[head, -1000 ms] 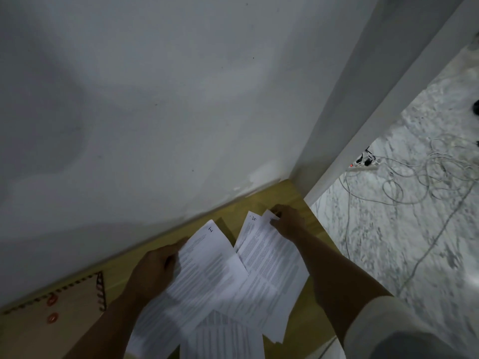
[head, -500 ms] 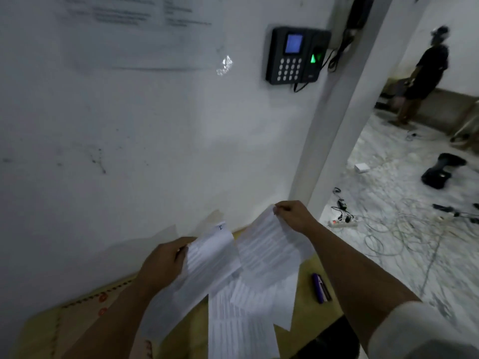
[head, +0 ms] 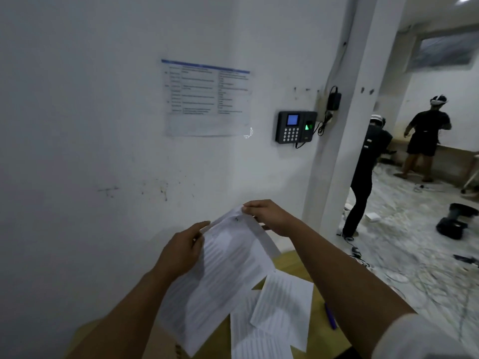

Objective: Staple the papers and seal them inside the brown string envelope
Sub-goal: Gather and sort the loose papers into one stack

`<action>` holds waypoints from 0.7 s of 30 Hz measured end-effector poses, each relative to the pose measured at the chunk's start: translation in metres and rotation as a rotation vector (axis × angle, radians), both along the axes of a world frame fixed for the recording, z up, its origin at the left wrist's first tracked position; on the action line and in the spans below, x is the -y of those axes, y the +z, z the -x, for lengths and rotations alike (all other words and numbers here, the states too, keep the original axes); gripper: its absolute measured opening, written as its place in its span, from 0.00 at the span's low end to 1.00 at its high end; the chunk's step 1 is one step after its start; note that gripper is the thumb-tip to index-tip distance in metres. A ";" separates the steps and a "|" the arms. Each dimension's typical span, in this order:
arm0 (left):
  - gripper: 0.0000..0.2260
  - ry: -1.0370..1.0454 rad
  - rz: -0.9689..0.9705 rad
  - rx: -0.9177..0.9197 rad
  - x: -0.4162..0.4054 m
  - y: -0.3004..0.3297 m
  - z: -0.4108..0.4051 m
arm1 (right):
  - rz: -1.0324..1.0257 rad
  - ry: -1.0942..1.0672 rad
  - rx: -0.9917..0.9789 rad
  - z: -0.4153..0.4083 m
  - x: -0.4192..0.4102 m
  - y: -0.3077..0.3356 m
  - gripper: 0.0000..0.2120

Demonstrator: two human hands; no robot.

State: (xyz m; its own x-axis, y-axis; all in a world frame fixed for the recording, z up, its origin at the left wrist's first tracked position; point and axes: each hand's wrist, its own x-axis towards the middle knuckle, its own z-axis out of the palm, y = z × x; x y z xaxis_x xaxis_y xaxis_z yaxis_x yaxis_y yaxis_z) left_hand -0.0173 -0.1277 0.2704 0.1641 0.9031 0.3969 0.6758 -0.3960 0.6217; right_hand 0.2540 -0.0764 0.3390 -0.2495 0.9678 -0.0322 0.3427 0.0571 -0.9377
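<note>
Printed paper sheets [head: 220, 270] are lifted in front of the white wall, stacked one over the other. My left hand [head: 181, 252] grips their left edge. My right hand [head: 269, 216] pinches the top corner of the sheets. More loose printed sheets [head: 282, 304] lie on the wooden table [head: 293, 265] below. A purple stapler [head: 330, 316] lies on the table beside my right forearm. The brown envelope is barely visible as a dark edge [head: 177, 349] at the bottom, mostly hidden by my left arm and the papers.
The white wall [head: 103, 151] stands right behind the table, with a posted notice [head: 207, 97] and a keypad device [head: 295, 126]. To the right, two people [head: 368, 177] stand on a marble floor strewn with cables [head: 404, 270].
My hands brought the two separate sheets together into one stack and raised them. The head camera tilted up, showing more of the wall and the room to the right.
</note>
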 end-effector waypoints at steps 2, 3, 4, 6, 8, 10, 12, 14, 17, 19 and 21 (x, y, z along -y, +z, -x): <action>0.19 0.016 0.009 0.031 0.006 0.004 0.003 | 0.016 0.048 -0.029 0.011 0.008 0.006 0.11; 0.19 0.027 0.012 0.046 0.008 0.005 0.004 | 0.004 0.064 -0.039 0.016 0.013 0.009 0.11; 0.18 0.042 0.020 0.057 0.010 0.006 0.006 | -0.010 0.074 -0.053 0.020 0.015 0.011 0.12; 0.19 0.072 0.053 0.071 0.014 0.009 0.008 | -0.014 0.092 -0.092 0.026 0.020 0.013 0.12; 0.19 0.095 0.104 0.071 0.016 0.012 0.009 | 0.007 0.106 -0.104 0.030 0.023 0.014 0.11; 0.16 0.101 0.135 0.067 0.016 0.014 0.010 | 0.026 0.122 -0.096 0.032 0.024 0.014 0.09; 0.12 0.121 0.166 0.072 0.015 0.015 0.011 | 0.029 0.124 -0.101 0.034 0.026 0.013 0.09; 0.10 0.146 0.186 0.085 0.013 0.015 0.010 | -0.007 0.113 -0.088 0.035 0.027 0.013 0.11; 0.09 0.170 0.201 0.123 0.012 0.016 0.008 | -0.111 0.149 -0.041 0.033 0.028 0.009 0.14; 0.10 0.186 0.209 0.154 0.010 0.018 0.007 | -0.183 0.157 0.030 0.030 0.024 0.002 0.13; 0.10 0.188 0.215 0.150 0.010 0.019 0.007 | -0.278 0.108 0.074 0.026 0.017 -0.007 0.09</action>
